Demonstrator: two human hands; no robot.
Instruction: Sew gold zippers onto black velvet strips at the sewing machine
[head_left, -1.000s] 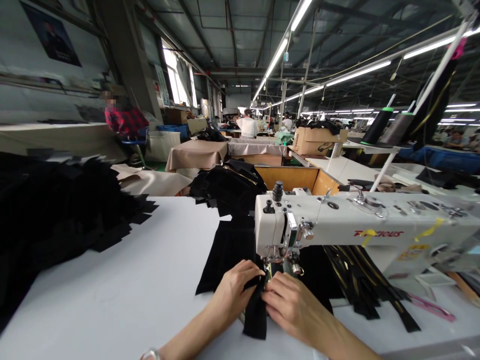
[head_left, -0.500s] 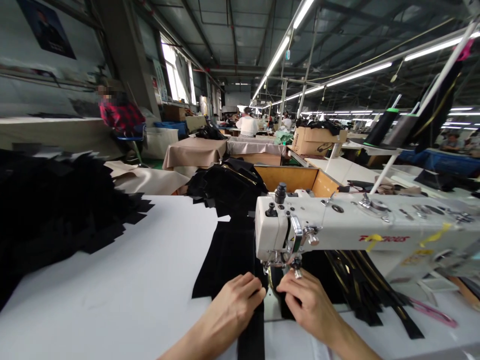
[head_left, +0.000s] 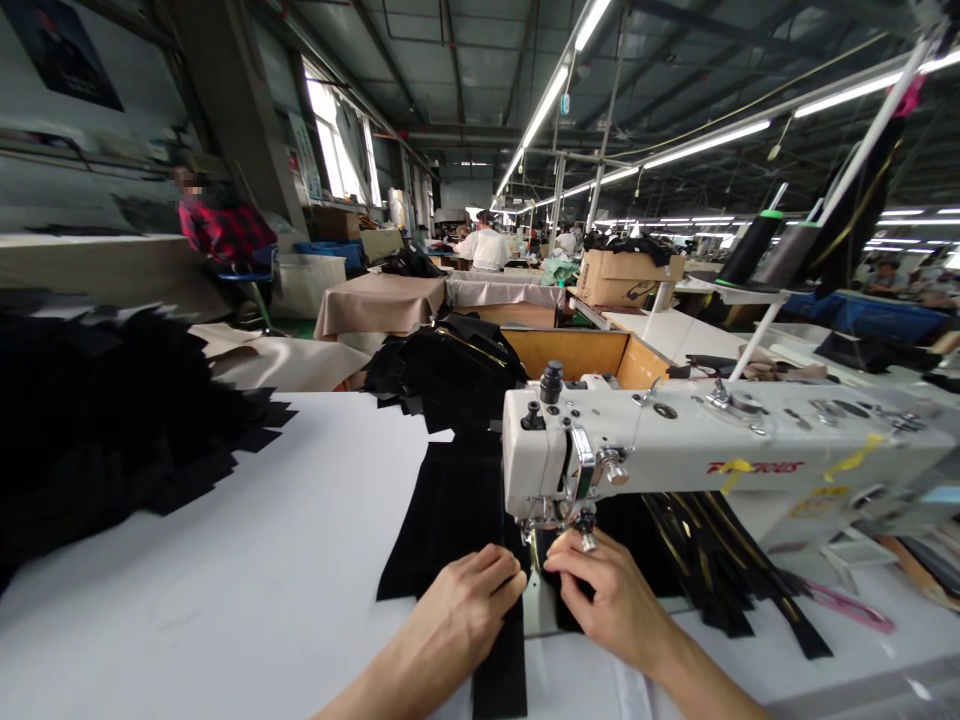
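Observation:
A white sewing machine [head_left: 645,440] stands over the table, its needle area just above both hands. Black fabric [head_left: 442,510] lies flat under the machine head and runs toward the front edge as a strip. My left hand [head_left: 480,600] is closed on this fabric, left of the metal plate. To the right of the plate, my right hand [head_left: 600,585] pinches the black cloth close to the presser foot. A gold zipper [head_left: 535,550] shows between the hands. The needle tip cannot be made out.
A big pile of black pieces [head_left: 112,430] covers the table's left side. More black pieces [head_left: 450,370] lie behind the fabric. Right of the hands are zipper strips [head_left: 720,560] and pink scissors [head_left: 851,605]. A person in red plaid [head_left: 225,235] sits far left.
The view has shifted slightly, so the scene sits a little further left. My right hand is slightly closer to the presser foot. Both hands keep their hold.

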